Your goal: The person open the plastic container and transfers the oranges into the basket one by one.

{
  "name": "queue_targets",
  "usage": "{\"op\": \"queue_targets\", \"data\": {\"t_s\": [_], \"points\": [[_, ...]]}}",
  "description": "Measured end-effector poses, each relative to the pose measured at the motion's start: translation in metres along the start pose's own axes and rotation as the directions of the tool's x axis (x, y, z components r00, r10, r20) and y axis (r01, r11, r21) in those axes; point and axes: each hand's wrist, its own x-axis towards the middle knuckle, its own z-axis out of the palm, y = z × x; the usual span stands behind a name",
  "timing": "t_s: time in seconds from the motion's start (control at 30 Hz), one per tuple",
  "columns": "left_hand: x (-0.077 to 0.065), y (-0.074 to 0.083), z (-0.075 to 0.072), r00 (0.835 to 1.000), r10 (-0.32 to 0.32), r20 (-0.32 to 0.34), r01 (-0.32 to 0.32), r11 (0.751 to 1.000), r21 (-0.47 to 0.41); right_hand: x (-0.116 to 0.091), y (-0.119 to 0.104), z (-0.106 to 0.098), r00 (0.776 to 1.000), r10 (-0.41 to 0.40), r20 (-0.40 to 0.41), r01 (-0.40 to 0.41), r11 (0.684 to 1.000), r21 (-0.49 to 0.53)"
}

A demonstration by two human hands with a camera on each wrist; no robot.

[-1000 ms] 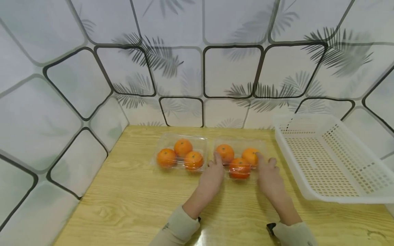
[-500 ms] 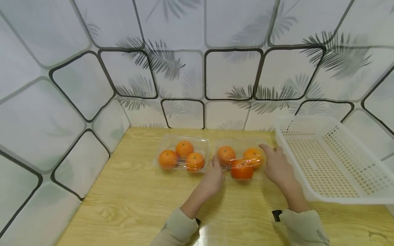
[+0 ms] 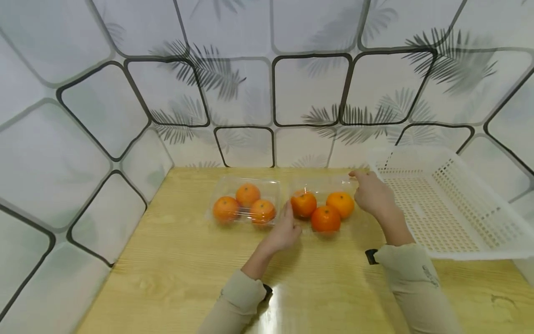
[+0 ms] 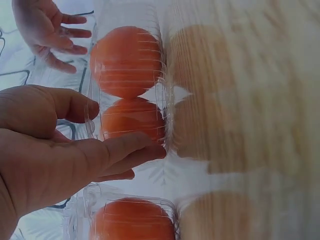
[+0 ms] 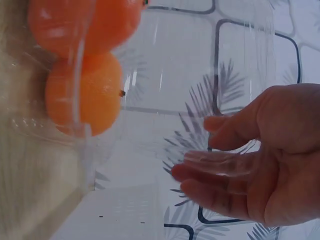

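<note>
Three oranges [image 3: 326, 219] sit in the right clear plastic clamshell box [image 3: 310, 227], whose lid [image 3: 320, 184] stands raised at the back. My left hand [image 3: 284, 233] is at its left front corner. In the left wrist view, straight fingers [image 4: 120, 152] lie along the box's end wall and the thumb [image 4: 80, 107] meets the rim. My right hand [image 3: 373, 192] is at the lid's right edge. The right wrist view has its fingers [image 5: 215, 197] loosely bent about the clear plastic, partly seen through it.
A second clear box [image 3: 271, 183] with three oranges [image 3: 225, 209] stands close on the left. The white slotted basket [image 3: 463, 253] is right of my right hand. Patterned wall covering [image 3: 250, 93] rises behind the wooden table [image 3: 175, 264].
My right hand has moved up and right, and the right box's lid has swung back from over the oranges. My left hand stays at that box's left side.
</note>
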Motion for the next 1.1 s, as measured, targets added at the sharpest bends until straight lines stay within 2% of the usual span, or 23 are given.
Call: {"op": "queue_targets", "data": {"t_s": [0.17,0.33,0.5,0.6,0.7,0.8,0.97,1.1], "points": [[0.0,0.001,-0.006,1.0,-0.002,0.012,0.002,1.0,-0.012,0.01,0.002,-0.015,0.993,0.018,-0.114,-0.008,0.995,0.095],[0.0,0.002,-0.009,1.0,0.0,0.005,0.0,1.0,-0.015,0.015,0.008,-0.019,0.984,0.065,-0.166,-0.025,0.972,0.232],[0.002,0.001,-0.009,1.0,0.009,-0.009,-0.009,1.0,0.007,0.02,0.016,-0.011,0.965,0.123,-0.231,-0.03,0.929,0.368],[0.001,0.0,-0.008,1.0,0.01,-0.005,-0.01,1.0,0.006,0.025,0.021,-0.003,0.954,0.139,-0.267,0.0,0.887,0.462],[0.001,0.0,-0.009,1.0,0.007,-0.004,-0.007,1.0,-0.007,0.034,0.025,0.005,0.957,0.137,-0.255,0.02,0.846,0.532],[0.0,0.0,-0.009,1.0,-0.001,0.005,0.001,1.0,-0.027,0.043,0.027,0.011,0.967,0.132,-0.216,0.016,0.821,0.571],[0.0,0.0,-0.009,1.0,0.003,0.016,-0.002,0.999,-0.037,0.055,0.027,0.016,0.978,0.13,-0.166,-0.002,0.794,0.608],[0.0,0.0,-0.008,1.0,0.007,0.024,-0.006,0.999,-0.041,0.062,0.029,0.019,0.992,0.105,-0.063,-0.043,0.778,0.626]]}}
